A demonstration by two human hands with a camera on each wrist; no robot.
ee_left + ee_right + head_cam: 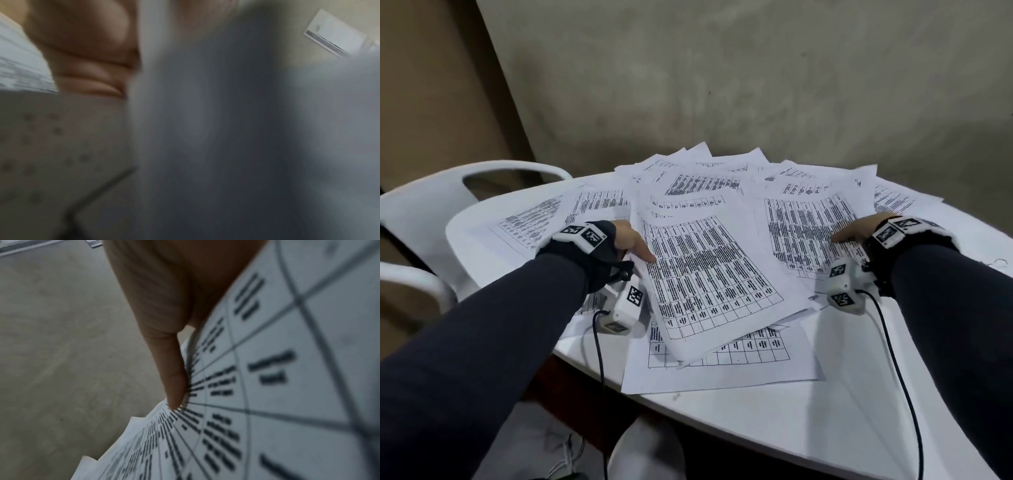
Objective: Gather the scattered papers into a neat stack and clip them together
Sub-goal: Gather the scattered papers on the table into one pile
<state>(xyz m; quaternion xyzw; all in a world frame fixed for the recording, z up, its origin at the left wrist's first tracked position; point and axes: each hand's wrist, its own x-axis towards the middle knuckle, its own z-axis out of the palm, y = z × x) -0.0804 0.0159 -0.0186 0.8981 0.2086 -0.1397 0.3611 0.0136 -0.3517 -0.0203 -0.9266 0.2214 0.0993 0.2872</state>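
Your papers point(709, 274) lie fanned, overlapping, across the white desk point(774, 418). Your left hand point(628, 240) rests on the left edge of the middle bundle, thumb flat on top; the other fingers are hidden. Your right hand point(854, 231) presses the right-hand sheets with straight fingers point(174, 386).

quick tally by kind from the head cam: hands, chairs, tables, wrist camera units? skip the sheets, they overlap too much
Hands: 2, left hand and right hand, both on the printed papers
White chairs: 2, one and a second at the left edge, partly cut off
White table: 1
Wrist camera units: 2, left, right
Total: 7
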